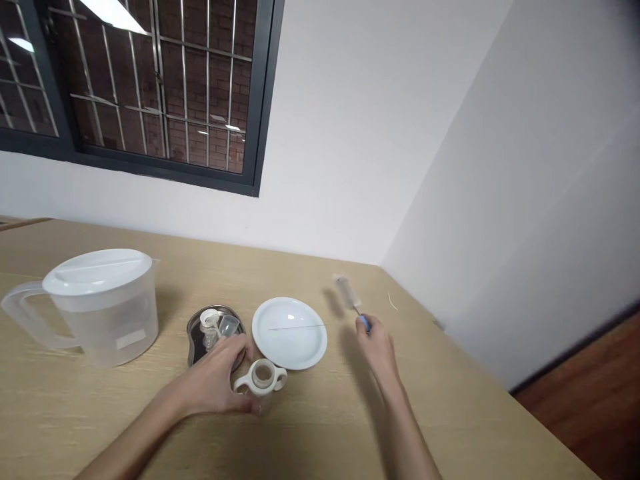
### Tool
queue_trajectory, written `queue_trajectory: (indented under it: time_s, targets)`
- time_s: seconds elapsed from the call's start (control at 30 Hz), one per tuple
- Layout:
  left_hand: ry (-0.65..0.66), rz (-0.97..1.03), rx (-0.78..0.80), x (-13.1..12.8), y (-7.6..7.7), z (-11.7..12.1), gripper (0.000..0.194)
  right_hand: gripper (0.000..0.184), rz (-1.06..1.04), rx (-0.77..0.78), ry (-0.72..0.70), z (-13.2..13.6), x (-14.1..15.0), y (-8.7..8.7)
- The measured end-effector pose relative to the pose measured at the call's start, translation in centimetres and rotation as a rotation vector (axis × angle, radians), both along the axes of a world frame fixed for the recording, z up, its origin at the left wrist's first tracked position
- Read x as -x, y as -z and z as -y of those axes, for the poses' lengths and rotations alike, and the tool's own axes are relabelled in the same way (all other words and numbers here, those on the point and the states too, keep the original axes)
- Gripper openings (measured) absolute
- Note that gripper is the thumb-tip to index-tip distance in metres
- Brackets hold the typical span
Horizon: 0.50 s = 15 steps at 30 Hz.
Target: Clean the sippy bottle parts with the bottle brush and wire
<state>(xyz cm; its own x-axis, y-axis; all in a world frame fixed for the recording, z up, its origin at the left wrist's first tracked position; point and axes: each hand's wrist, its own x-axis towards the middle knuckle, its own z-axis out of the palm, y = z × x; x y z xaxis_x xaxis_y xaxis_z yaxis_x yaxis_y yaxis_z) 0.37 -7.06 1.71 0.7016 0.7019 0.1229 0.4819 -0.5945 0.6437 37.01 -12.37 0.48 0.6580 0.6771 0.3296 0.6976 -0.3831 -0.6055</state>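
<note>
My left hand [217, 377] curves around the left side of a clear baby bottle [263, 375] with a white two-handled collar. Its thumb and fingers are spread apart, with the left handle in the gap between them. The thumb tip is at the bottle's lower side; whether it presses there I cannot tell. The bottle is upright with its mouth uncovered. In my right hand [376, 343] is a bottle brush [347, 292], gripped by its blue handle. The brush's pale head points up and away over the table, slightly blurred.
A kidney-shaped metal tray [194, 333] holds bottle parts, including a white ring [209, 317] and a clear cap [229, 325]. On a white plate [293, 353] lies a thin wire-like brush [297, 327]. A lidded plastic jug [107, 327] stands left, and a thin pale strip [393, 301] lies right.
</note>
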Motion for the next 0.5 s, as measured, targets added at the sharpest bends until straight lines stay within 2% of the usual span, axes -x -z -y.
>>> queue_trajectory:
  time_s: [0.1, 0.23, 0.3, 0.5]
  targets:
    - [-0.014, 0.024, 0.016, 0.5, -0.4, -0.3, 0.067, 0.057, -0.026, -0.148, 0.09, -0.2, 0.2, -0.2]
    - [0.075, 0.036, 0.08, 0.4, -0.2, -0.2, 0.086, 0.057, -0.092, -0.414, 0.122, -0.4, 1.0, 0.0]
    - [0.089, 0.013, 0.11, 0.1, 0.2, -0.1, 0.085, 0.055, -0.124, -0.508, 0.113, -0.5, 1.4, 0.1]
    - [0.075, 0.035, 0.14, -0.5, 1.1, -0.2, 0.078, 0.053, -0.16, -0.61, 0.094, -0.4, 2.2, 0.0]
